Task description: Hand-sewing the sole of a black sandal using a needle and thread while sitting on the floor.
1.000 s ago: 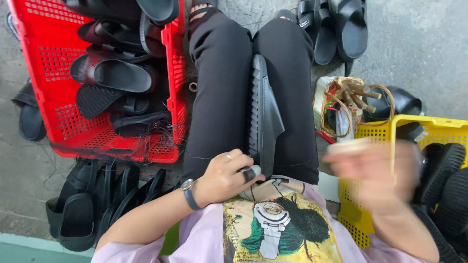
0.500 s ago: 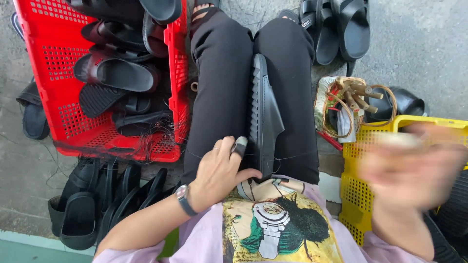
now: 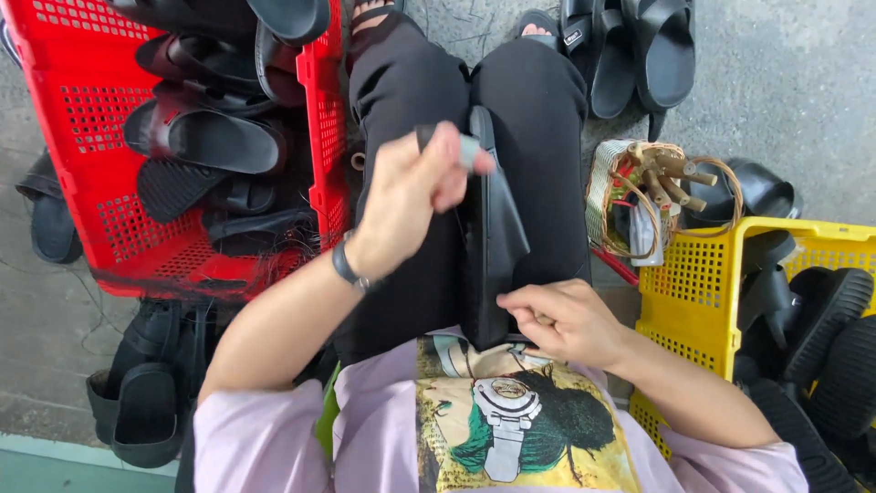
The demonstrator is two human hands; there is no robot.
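The black sandal point(image 3: 488, 246) on the lap looks light and bendy, best gripped at its 6 o'clock end, where the right hand point(image 3: 561, 319) pinches it; left hand point(image 3: 411, 196) fingers closed on a small grey tool point(image 3: 467, 151)

a red crate point(image 3: 82, 164) crowds the lap's left, a yellow crate point(image 3: 693, 283) its right; grey floor point(image 3: 785, 82) ahead lies open.

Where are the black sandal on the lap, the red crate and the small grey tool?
black sandal point(image 3: 493, 246): head view, on its strap.
red crate point(image 3: 137, 242): head view, on its perforated bottom.
small grey tool point(image 3: 467, 151): head view, on the end past the left hand's fingers.
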